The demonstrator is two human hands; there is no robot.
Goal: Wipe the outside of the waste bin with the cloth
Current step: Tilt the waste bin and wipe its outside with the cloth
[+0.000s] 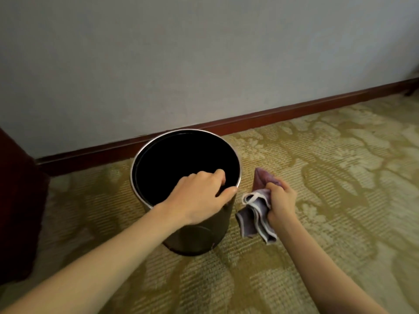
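A round dark waste bin (199, 236) with a metal rim and a black inside stands upright on the carpet close to the wall. My left hand (199, 196) grips its near rim, fingers curled inside and thumb on the outside. To the right of the bin, my right hand (282, 202) is closed on a crumpled purple cloth (256, 214) with a white edge. The cloth hangs just beside the bin's right wall, a small gap apart from it.
A patterned green and beige carpet (317, 177) covers the floor. A dark red skirting board (249, 120) runs along the pale wall behind the bin. Dark wooden furniture (18, 200) stands at the left edge.
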